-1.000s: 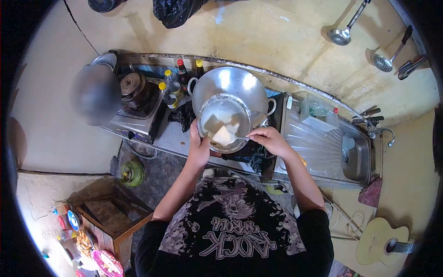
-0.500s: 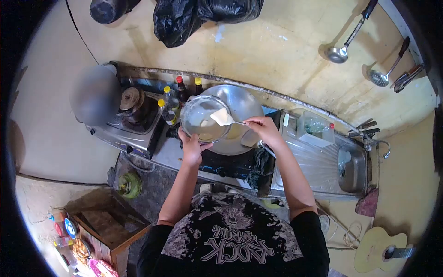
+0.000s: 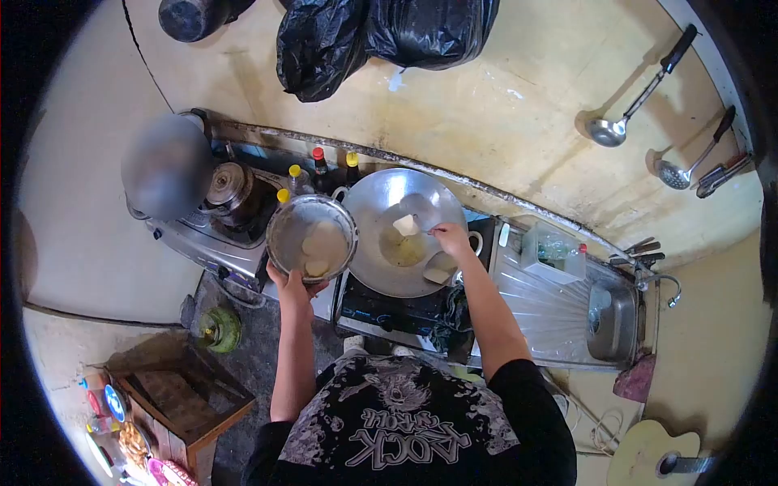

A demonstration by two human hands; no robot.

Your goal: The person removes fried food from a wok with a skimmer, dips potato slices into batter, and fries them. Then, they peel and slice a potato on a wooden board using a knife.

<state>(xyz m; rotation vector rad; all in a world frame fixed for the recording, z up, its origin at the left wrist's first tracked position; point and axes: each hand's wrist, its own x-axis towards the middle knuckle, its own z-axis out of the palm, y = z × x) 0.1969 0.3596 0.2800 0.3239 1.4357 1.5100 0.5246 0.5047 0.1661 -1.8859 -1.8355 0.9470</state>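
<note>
My left hand (image 3: pixel 295 289) grips the underside and near rim of a metal bowl (image 3: pixel 281 229), which holds pale, creamy batter (image 3: pixel 324 243) with a pale lump in it. The bowl is held beside the left edge of a wide metal wok (image 3: pixel 369 223). Over the wok, my right hand (image 3: pixel 450 240) is closed on a spoon, its handle mostly hidden by the fingers. A white, batter-coated piece (image 3: pixel 406 225) is at the spoon's end, above the yellowish oil (image 3: pixel 401 251) in the wok's middle. A turner (image 3: pixel 441 267) rests inside the wok's right side.
The wok stands on a black stove (image 3: pixel 373 306). Behind the bowl are several bottles (image 3: pixel 321 174). A second stove (image 3: pixel 215 247) with a lidded pot (image 3: pixel 229 185) is at left. To the right are a plastic bin (image 3: pixel 553 249) and a sink (image 3: pixel 613 324). Ladles (image 3: pixel 608 131) hang on the wall.
The bowl has moved left, off the wok, with my left hand. My right hand has brought the spoon and white piece from over the bowl to over the wok's middle.
</note>
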